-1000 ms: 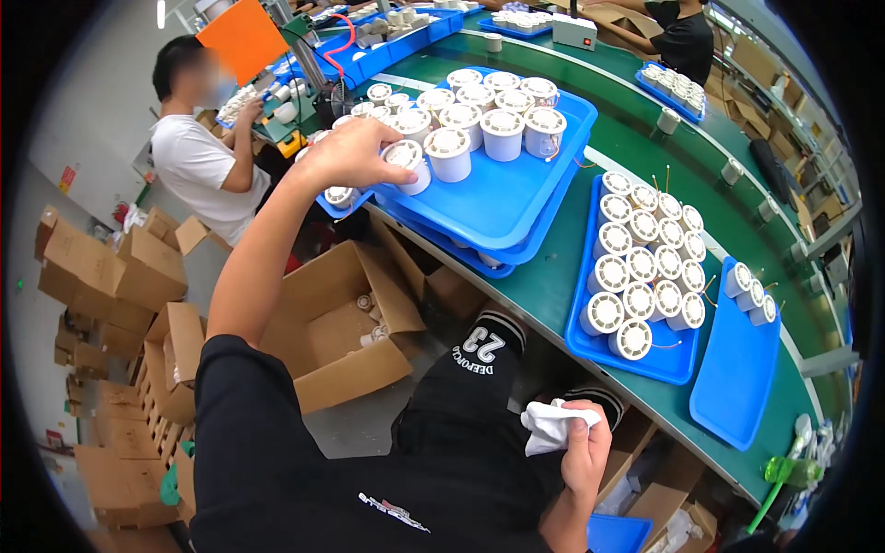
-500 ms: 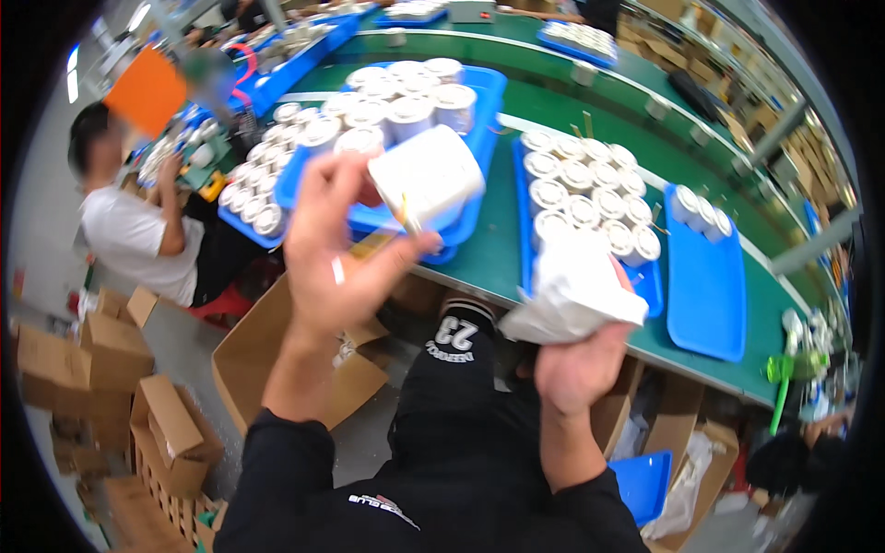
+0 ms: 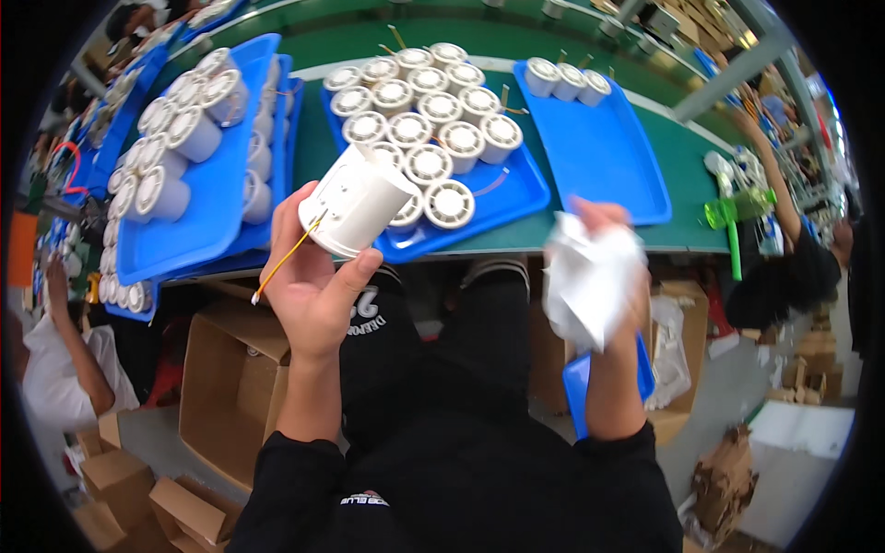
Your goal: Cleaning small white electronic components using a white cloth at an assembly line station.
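Head view: from where I stand, 1 white cup-shaped unit (image 3: 359, 207) sits tilted in the L hand (image 3: 315, 288), up in front of the body, just off the near edge of the green bench (image 3: 505, 240). Thumb and fingers are wrapped round its wall, so that hand is closed on it; the R hand (image 3: 632, 309) is bunched round 1 white cloth (image 3: 585, 286) — blurred, but clearly gripping — and well apart from the unit. Unit looks like hard plastic, so prob. light and stiff, w/ a smooth wall that might slip a bit. Best hold, I'd say, is round the wall, clear of the thin yellow-and-red lead (image 3: 293, 249) dangling past the thumb side; that's prob. the fragile bit and shouldn't be tugged. Cloth seems soft, limp, next to no weight. Counts: middle blue tray (image 3: 521, 194) has approx. 18 similar units, a few part-hidden by the held one; R-side blue tray (image 3: 599, 138) has 3, lined up at the far end. Top blue tray (image 3: 221, 189) of the L-side stack carries approx. 10 — they overlap, so can't be exact — w/ more in the trays below, no. unclear.
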Demonstrator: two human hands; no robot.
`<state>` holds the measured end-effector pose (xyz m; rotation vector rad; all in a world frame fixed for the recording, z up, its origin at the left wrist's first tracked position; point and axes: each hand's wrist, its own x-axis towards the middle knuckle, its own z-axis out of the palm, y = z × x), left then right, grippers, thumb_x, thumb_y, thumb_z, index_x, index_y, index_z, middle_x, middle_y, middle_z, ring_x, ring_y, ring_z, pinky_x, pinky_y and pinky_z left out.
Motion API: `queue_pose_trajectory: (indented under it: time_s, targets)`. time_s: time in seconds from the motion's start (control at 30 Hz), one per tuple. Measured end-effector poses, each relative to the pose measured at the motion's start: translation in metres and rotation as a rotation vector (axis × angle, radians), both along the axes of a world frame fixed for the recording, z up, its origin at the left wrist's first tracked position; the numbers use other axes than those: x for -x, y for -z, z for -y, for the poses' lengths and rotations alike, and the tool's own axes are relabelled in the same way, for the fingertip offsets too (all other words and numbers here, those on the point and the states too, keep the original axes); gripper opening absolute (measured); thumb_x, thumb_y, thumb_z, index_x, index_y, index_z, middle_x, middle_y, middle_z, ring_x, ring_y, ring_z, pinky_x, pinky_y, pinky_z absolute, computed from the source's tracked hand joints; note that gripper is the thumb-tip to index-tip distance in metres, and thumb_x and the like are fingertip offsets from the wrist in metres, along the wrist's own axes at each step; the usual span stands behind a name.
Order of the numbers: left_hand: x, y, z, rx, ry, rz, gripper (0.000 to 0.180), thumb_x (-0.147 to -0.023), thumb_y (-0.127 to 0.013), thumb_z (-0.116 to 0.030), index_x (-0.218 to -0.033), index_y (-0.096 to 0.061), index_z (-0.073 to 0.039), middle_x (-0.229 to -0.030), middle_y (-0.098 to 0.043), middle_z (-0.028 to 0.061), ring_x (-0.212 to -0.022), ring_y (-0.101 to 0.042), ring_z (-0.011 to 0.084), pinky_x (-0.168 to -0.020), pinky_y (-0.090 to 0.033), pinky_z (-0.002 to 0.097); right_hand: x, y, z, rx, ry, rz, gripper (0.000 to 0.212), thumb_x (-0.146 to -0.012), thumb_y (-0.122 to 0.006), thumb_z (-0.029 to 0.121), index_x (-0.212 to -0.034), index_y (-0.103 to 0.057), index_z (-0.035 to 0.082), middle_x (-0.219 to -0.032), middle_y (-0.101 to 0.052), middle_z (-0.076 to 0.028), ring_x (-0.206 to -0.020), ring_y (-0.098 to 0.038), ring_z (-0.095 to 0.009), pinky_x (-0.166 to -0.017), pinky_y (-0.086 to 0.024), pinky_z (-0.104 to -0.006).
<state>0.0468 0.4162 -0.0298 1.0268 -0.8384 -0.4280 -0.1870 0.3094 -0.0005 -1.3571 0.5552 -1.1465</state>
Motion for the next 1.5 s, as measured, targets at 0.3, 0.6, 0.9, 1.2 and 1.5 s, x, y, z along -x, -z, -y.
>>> queue_pose_trajectory:
  time_s: [0.3,0.6,0.9,1.2,1.5]
  targets:
    - [0.071,0.051,0.018,0.019,0.955,-0.528,0.075,-0.061,-0.083,-0.017,-0.125,-0.053,0.007,-0.127,-0.049,0.0105,-0.117,-0.048,0.0205,-0.1,-0.037,0.0333,0.029,-0.053,0.034,0.382,0.148,-0.863,0.031,-0.089,-0.06,0.022,-0.107,-0.064,-0.003,-0.077,-0.068,-0.009,-0.07,-0.063,-0.016,-0.066,-0.049,-0.0297]
    - [0.13,0.021,0.052,0.193,1.155,-0.874,0.087,-0.07,-0.08,-0.034,-0.135,-0.038,0.006,-0.129,-0.053,0.0144,-0.122,-0.051,0.0254,-0.104,-0.039,0.0381,0.06,-0.087,0.035,0.22,-0.252,-1.066,0.026,-0.085,-0.062,0.017,-0.101,-0.067,-0.003,-0.083,-0.07,-0.011,-0.077,-0.066,-0.018,-0.074,-0.05,-0.0288]
    - [0.131,0.015,0.059,0.016,1.248,-0.798,0.092,-0.071,-0.075,-0.054,-0.142,-0.035,-0.013,-0.142,-0.042,0.0053,-0.13,-0.041,0.0234,-0.11,-0.03,0.0412,0.114,-0.046,0.0,-0.199,-0.099,-0.745,0.024,-0.092,-0.062,0.023,-0.083,-0.064,0.001,-0.073,-0.058,0.005,-0.073,-0.05,-0.005,-0.064,-0.043,-0.0256]
    - [0.093,0.027,0.053,-0.173,1.143,-0.583,0.093,-0.072,-0.075,-0.05,-0.143,-0.032,-0.007,-0.143,-0.041,0.0099,-0.131,-0.041,0.0299,-0.11,-0.028,0.0537,0.141,-0.014,-0.029,0.732,-0.046,-1.204,0.032,-0.085,-0.067,0.026,-0.066,-0.06,0.002,-0.067,-0.052,-0.011,-0.061,-0.051,-0.027,-0.056,-0.038,-0.0377]
    - [0.091,0.052,0.036,-0.163,1.051,-0.668,0.091,-0.07,-0.076,-0.049,-0.141,-0.035,-0.008,-0.141,-0.042,0.0103,-0.132,-0.039,0.0307,-0.111,-0.021,0.0637,0.207,0.077,-0.013,0.312,0.015,-1.195,0.019,-0.09,-0.057,0.017,-0.087,-0.063,-0.001,-0.08,-0.062,-0.013,-0.076,-0.06,-0.029,-0.069,-0.048,-0.0329]
